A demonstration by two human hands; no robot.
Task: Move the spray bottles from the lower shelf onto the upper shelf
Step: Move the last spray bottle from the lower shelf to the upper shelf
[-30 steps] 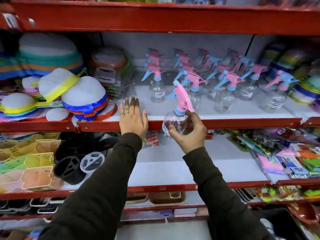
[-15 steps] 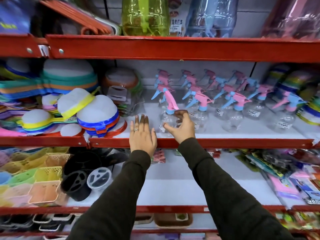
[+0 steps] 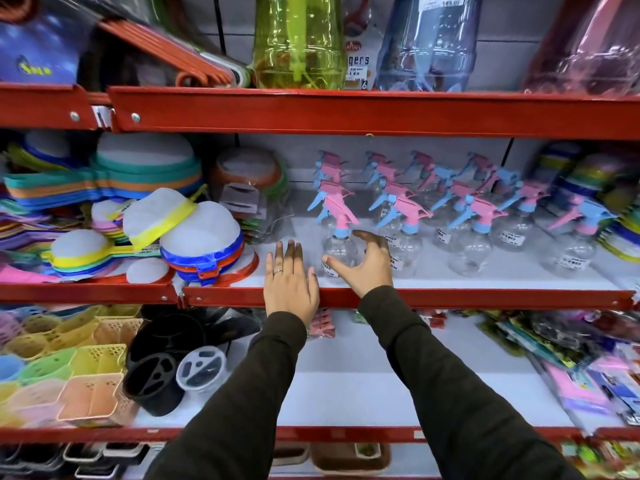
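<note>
Our right hand (image 3: 363, 263) is spread, released from the clear pink-topped spray bottle (image 3: 339, 247); our flat left hand (image 3: 289, 282) beside it braces, holding nothing.

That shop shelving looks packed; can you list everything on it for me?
Clear plastic spray bottles with pink and blue trigger heads: over a dozen, middle shelf, centre to right; nearest one stands by the right hand.
Round white mesh strainers with coloured rims: a stacked pile, middle shelf, left.
Tall translucent bottles, green, blue and pink: three, top shelf.
Orange plastic hangers: a bundle, top shelf, left.
Pastel plastic baskets: several, lower shelf, left.
Black round holders: at least two, beside the baskets.
Packaged goods: many, mixed colours, lower shelf, right.
Left hand: flat on the red shelf edge, ring on one finger.
Right hand: open, at the nearest bottle.
</note>
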